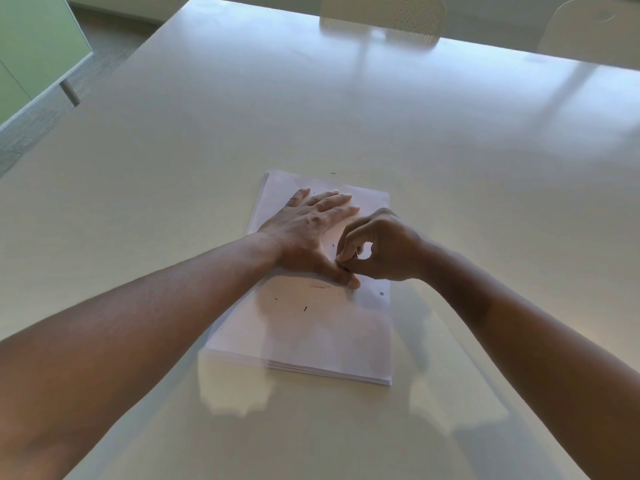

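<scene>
White paper stack (pixel 311 334) lies flat on the pale table (pixel 311 116), just toward 6 o'clock of the view's middle, with its long side running from 6 to 12. The left hand (pixel 308 230) presses on its far half, fingers straight and spread. The right hand (pixel 384 247) comes in from 3 o'clock with thumb and forefinger pinched together at the top sheet, touching the left thumb. Whether they nip the sheet itself or some tiny bit on it is too small to tell.

To do this well, I judge the left palm should keep its weight down so the lower sheets stay squared. The right pinch should lift gently and take only one layer.

Small dark specks (pixel 305 309) dot the sheet at 6 o'clock of the hands, with a punched hole (pixel 381 293) near its right edge. Two chairs (pixel 384 15) stand at 12 to 1 o'clock and a green panel (pixel 34 46) at 10, all well apart. Only the left thumb crowds the pinch.
</scene>
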### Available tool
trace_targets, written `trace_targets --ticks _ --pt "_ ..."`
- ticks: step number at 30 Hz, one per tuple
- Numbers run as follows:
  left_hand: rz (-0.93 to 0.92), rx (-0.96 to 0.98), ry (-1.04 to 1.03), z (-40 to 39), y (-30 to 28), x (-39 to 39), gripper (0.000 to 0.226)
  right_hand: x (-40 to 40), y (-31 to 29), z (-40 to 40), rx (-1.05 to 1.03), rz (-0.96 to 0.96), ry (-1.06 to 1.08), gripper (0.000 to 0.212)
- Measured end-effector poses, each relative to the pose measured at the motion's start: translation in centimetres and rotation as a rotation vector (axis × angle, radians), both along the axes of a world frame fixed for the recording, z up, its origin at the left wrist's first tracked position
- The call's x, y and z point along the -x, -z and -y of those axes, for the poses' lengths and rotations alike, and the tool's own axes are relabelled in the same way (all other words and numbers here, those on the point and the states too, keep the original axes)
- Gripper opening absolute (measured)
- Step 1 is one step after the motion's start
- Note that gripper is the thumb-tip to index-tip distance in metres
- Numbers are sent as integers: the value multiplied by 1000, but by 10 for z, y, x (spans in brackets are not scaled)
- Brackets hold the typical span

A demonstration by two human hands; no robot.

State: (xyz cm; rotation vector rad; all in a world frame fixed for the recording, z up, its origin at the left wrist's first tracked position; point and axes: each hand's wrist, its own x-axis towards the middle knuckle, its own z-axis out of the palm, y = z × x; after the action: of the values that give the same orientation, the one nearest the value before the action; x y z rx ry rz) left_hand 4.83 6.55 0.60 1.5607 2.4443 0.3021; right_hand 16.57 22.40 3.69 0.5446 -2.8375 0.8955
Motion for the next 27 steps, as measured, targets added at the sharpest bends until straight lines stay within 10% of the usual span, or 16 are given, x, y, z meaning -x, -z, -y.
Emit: trace_targets --ticks 27 --pt "-34 6 6 -3 -2 -1 145 16 4 7 -3 -114 77 10"
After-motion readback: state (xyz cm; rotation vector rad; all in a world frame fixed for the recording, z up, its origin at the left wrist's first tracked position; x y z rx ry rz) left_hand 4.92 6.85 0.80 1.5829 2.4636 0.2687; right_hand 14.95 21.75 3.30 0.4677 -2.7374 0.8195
